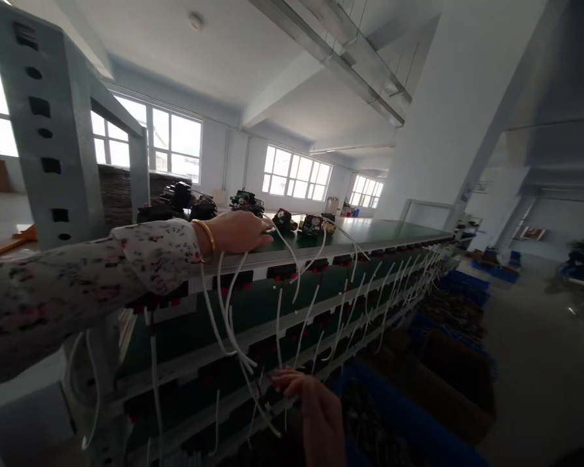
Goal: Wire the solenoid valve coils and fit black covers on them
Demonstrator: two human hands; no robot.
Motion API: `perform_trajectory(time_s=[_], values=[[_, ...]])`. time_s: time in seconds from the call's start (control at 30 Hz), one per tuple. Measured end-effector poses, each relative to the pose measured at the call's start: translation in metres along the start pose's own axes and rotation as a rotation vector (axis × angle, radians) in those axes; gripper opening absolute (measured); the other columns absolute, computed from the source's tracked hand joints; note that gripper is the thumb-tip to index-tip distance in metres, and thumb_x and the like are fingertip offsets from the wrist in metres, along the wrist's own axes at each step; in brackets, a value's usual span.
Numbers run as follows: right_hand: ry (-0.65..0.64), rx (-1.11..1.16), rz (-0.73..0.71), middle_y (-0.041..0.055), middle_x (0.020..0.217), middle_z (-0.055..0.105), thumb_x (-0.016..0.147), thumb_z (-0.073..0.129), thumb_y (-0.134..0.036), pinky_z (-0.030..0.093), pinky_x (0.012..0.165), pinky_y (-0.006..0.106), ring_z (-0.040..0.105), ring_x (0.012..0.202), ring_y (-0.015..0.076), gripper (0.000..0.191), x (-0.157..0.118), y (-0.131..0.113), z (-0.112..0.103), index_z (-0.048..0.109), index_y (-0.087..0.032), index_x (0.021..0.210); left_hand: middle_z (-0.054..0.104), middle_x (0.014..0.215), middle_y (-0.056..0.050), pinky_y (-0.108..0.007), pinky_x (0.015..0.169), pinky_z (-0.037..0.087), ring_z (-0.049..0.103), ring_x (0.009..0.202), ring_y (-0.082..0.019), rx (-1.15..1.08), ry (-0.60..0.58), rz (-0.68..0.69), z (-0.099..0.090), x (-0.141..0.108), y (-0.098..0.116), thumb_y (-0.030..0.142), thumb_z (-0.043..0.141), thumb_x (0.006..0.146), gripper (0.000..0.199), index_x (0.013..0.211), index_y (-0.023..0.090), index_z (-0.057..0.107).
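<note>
My left hand [238, 232], below a gold bracelet and a floral sleeve, rests at the edge of the green top shelf [394, 229]; what its fingers hold, if anything, is hard to make out. Just right of it are small black devices [283, 220] with white cables. Lower down, my right hand [311, 402] is beside the hanging white cables [241, 357], its fingers bent together near the cable ends. Whether a cable lies between those fingers is too dark to tell. Red and black connectors [282, 271] line the shelf edge.
A grey perforated metal post [63, 130] rises at the left. More black devices [178, 196] sit behind my left hand. Blue bins [399, 415] and a brown cardboard box [460, 379] stand on the floor at the right. A white box [26, 408] is at the lower left.
</note>
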State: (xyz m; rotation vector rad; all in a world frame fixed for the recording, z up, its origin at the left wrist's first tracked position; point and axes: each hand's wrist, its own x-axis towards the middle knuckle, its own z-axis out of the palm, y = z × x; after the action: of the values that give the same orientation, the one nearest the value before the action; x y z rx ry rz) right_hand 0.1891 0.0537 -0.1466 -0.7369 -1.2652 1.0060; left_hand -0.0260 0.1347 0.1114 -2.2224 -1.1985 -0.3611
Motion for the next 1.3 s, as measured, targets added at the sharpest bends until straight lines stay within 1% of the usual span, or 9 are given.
perform_trajectory(time_s=[0.07, 0.17, 0.27, 0.37, 0.53, 0.8, 1.03, 1.17, 1.3], values=[[0.087, 0.062, 0.065, 0.0083, 0.080, 0.068, 0.085, 0.047, -0.050, 0.048, 0.086, 0.042, 0.064, 0.084, 0.0234, 0.040, 0.010, 0.013, -0.003, 0.064, -0.017, 0.071, 0.065, 0.068, -0.013, -0.041, 0.072, 0.043, 0.060, 0.068, -0.024, 0.060, 0.003, -0.022, 0.005, 0.009, -0.001, 0.030, 0.039, 0.091, 0.036, 0.084, 0.008, 0.066], [0.331, -0.041, 0.095, 0.0088, 0.088, 0.065, 0.080, 0.056, -0.047, 0.054, 0.065, 0.035, 0.062, 0.071, 0.0202, 0.034, 0.046, 0.022, -0.004, 0.061, -0.017, 0.092, 0.063, 0.103, -0.017, -0.047, 0.091, 0.034, 0.054, 0.101, -0.029, 0.168, 0.066, 0.102, 0.014, 0.022, 0.012, 0.017, 0.039, 0.089, 0.026, 0.103, 0.009, 0.060], [0.200, -0.353, -0.114, 0.0134, 0.116, 0.057, 0.078, 0.058, -0.038, 0.051, 0.058, 0.033, 0.057, 0.066, 0.0166, 0.046, 0.091, 0.019, 0.004, 0.052, -0.018, 0.118, 0.064, 0.102, -0.012, -0.041, 0.093, 0.033, 0.053, 0.102, -0.025, 0.240, 0.018, 0.299, 0.024, 0.038, 0.018, 0.008, 0.045, 0.084, 0.022, 0.097, 0.013, 0.062], [0.095, -0.512, -0.247, 0.0079, 0.103, 0.064, 0.074, 0.063, -0.030, 0.048, 0.071, 0.035, 0.056, 0.074, 0.0186, 0.030, 0.116, 0.014, 0.014, 0.064, -0.021, 0.103, 0.066, 0.074, -0.007, -0.035, 0.084, 0.038, 0.058, 0.083, -0.021, 0.218, -0.048, 0.371, 0.030, 0.051, 0.013, 0.009, 0.049, 0.083, 0.019, 0.071, 0.014, 0.063], [0.260, -0.437, -0.210, 0.0109, 0.111, 0.060, 0.081, 0.054, -0.040, 0.047, 0.070, 0.033, 0.056, 0.089, 0.0217, 0.032, 0.097, 0.024, 0.005, 0.061, -0.020, 0.106, 0.064, 0.071, -0.001, -0.027, 0.070, 0.042, 0.058, 0.069, -0.015, 0.134, -0.080, 0.491, 0.020, 0.045, 0.016, 0.024, 0.053, 0.087, 0.016, 0.073, 0.017, 0.060], [0.497, -0.291, -0.044, 0.0096, 0.088, 0.064, 0.081, 0.052, -0.047, 0.050, 0.068, 0.032, 0.061, 0.078, 0.0214, 0.034, 0.068, 0.073, -0.030, 0.060, -0.016, 0.093, 0.062, 0.071, -0.001, -0.029, 0.069, 0.042, 0.056, 0.069, -0.016, -0.008, -0.096, 0.796, 0.019, -0.002, 0.073, 0.010, 0.052, 0.085, 0.019, 0.068, 0.018, 0.057], [0.370, -0.300, -0.076, 0.0120, 0.126, 0.052, 0.072, 0.065, -0.042, 0.042, 0.095, 0.036, 0.050, 0.113, 0.0245, 0.062, 0.075, 0.095, -0.012, 0.049, -0.017, 0.127, 0.063, 0.068, -0.002, -0.031, 0.060, 0.039, 0.054, 0.062, -0.017, -0.042, -0.106, 0.891, 0.042, -0.024, 0.098, 0.006, 0.058, 0.078, 0.018, 0.064, 0.017, 0.056], [0.294, -0.303, 0.000, 0.0084, 0.087, 0.067, 0.080, 0.055, -0.044, 0.050, 0.072, 0.031, 0.061, 0.078, 0.0204, 0.038, 0.077, 0.091, -0.024, 0.066, -0.015, 0.103, 0.062, 0.064, -0.004, -0.032, 0.054, 0.038, 0.053, 0.056, -0.017, -0.065, -0.079, 0.879, 0.049, -0.041, 0.125, 0.008, 0.057, 0.077, 0.016, 0.063, 0.016, 0.058], [0.195, -0.308, 0.070, 0.0017, 0.057, 0.060, 0.080, 0.055, -0.047, 0.044, 0.052, 0.025, 0.054, 0.053, 0.0162, 0.036, 0.047, 0.086, -0.071, 0.072, -0.016, 0.086, 0.062, 0.062, -0.006, -0.034, 0.050, 0.035, 0.053, 0.053, -0.019, -0.190, -0.224, 0.784, 0.047, -0.034, 0.142, 0.006, 0.052, 0.078, 0.016, 0.070, 0.017, 0.061]])
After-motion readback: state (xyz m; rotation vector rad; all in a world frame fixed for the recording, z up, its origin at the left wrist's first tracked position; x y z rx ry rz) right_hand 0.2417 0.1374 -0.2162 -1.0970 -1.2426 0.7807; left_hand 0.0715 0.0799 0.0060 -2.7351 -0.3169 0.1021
